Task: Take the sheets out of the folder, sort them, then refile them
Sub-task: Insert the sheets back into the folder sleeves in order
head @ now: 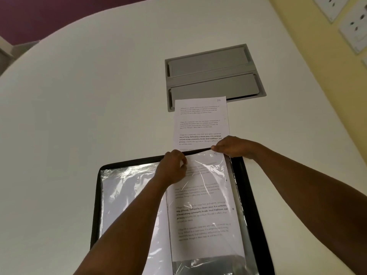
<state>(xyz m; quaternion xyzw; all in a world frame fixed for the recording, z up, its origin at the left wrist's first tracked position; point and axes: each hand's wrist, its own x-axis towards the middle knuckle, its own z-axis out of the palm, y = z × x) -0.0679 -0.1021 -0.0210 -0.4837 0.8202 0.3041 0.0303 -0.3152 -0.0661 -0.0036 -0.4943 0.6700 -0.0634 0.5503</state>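
The printed sheet (pixel 201 124) lies partly inside a clear plastic sleeve (pixel 206 205) of the open folder (pixel 250 195). Its upper half projects past the folder's top edge onto the white surface (pixel 89 96), and its far end overlaps the near edge of a grey recessed panel (pixel 214 76) set into that surface. The lower half shows through the sleeve film, with blocks of text legible under the glare.

The folder is black-edged and lies open near the person, with a second clear sleeve (pixel 127 195) on its left side showing wrinkled, reflective film.

The left hand (pixel 174 167) rests at the top of the right-hand sleeve, fingers curled and pinching its film at the opening. The right hand (pixel 232 146) is at the sleeve's top right corner, fingers curled and pinching the sleeve's edge where the sheet emerges. Both forearms extend up from the lower frame edge.

Wall sockets (pixel 355 26) are mounted on the yellow wall at upper right.
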